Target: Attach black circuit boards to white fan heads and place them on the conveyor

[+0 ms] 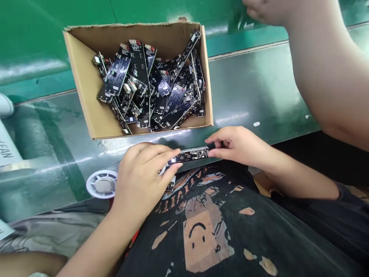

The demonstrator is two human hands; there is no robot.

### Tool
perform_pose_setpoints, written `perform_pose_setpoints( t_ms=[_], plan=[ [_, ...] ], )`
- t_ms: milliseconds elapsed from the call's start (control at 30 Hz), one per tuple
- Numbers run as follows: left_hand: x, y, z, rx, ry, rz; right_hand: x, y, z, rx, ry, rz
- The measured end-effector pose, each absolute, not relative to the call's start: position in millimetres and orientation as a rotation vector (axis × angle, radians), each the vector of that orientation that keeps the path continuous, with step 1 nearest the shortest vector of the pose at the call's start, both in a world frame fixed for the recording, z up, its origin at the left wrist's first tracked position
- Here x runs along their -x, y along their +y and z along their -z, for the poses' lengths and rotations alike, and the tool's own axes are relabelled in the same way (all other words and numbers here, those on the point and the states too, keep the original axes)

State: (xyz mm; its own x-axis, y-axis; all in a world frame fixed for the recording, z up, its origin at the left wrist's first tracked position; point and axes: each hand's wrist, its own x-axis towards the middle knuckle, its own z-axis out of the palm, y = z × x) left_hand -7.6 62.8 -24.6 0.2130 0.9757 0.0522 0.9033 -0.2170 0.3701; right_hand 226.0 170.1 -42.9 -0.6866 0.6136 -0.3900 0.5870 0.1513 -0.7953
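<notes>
Through the head camera I'm seeing the left hand [141, 181] curling closed around the left end of a long black circuit board [190, 155], its fingers wrapping over the top. The right hand [238, 146] is pinching the board's other end between thumb and forefinger, with its remaining fingers lifting slightly apart. The board is lying nearly level, its components facing up, just above the person's dark printed T-shirt [198, 234]. A small dark piece of board [171, 184] is poking out below the left hand; I can't tell whether that hand is gripping it.

Just ahead, an open cardboard box [83, 88] is sitting on the glossy green surface [253, 88], holding a jumbled heap of similar black circuit boards [147, 88], some carrying small red-and-white connectors. A round white fitting with a metal centre [102, 184] is showing beside the left hand. At the upper right, a co-worker's arm [319, 65] is crossing the view, its hand [259, 7] cut off by the frame's top edge. A printed paper sheet [7, 146] is lying at the far left, below a green panel [57, 23].
</notes>
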Motion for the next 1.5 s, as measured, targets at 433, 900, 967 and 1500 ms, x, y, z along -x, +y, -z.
perform_pose_setpoints(
  t_ms=[433,900,967,1500],
  plan=[
    [9.9,60.3,26.0,-2.250,1.740,-0.424,-217.7,169.9,53.7,1.358,-1.387,-2.694],
    [7.7,63.0,28.5,-2.319,1.730,-0.487,-206.4,172.8,47.5,1.579,-1.224,-2.747],
    [7.8,62.3,31.0,-2.298,1.751,-0.482,-207.7,174.6,46.8,1.559,-1.255,-2.743],
    [70.7,2.3,-6.2,-2.052,2.026,-0.808,-179.6,133.0,40.5,0.803,-3.028,-0.611]
  ],
)
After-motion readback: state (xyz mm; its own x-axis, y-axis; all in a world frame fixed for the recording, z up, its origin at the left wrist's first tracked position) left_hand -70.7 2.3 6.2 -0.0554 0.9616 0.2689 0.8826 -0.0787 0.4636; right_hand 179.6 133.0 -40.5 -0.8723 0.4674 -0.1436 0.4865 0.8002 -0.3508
